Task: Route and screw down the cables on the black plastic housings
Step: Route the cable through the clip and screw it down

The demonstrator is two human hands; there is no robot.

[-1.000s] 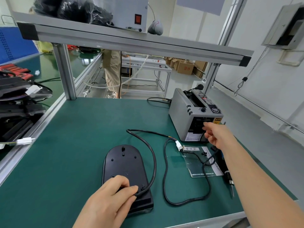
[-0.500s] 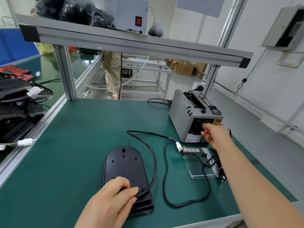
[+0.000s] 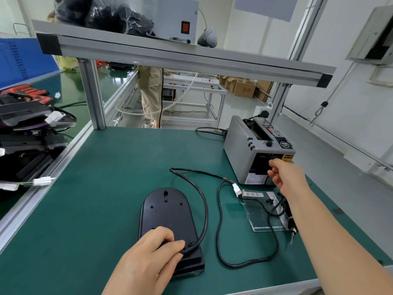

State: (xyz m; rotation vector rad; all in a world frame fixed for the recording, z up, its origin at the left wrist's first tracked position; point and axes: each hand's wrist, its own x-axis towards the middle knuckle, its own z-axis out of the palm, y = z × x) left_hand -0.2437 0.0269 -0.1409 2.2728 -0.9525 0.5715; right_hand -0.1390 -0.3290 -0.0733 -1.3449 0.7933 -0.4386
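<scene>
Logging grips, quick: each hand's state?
Left hand: pinches the round black cable on the black oval plastic housing.
Right hand: curled at the grey box-shaped tape dispenser's outlet; cannot tell.

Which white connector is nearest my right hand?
The white connector on the green mat near the tape dispenser; the others lie far left, beyond the rail.

Black housing (image 3: 168,211) and cable (image 3: 205,211); green mat (image 3: 106,188); grey dispenser (image 3: 238,150); white connector (image 3: 236,189); blue panel (image 3: 19,58)

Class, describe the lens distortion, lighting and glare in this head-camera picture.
Head view: the wide-angle lens bows the grey aluminium shelf beam; lighting is soft and even, with only a faint shadow beside the black oval plastic housing; slight sheen on the clear plastic bag.
</scene>
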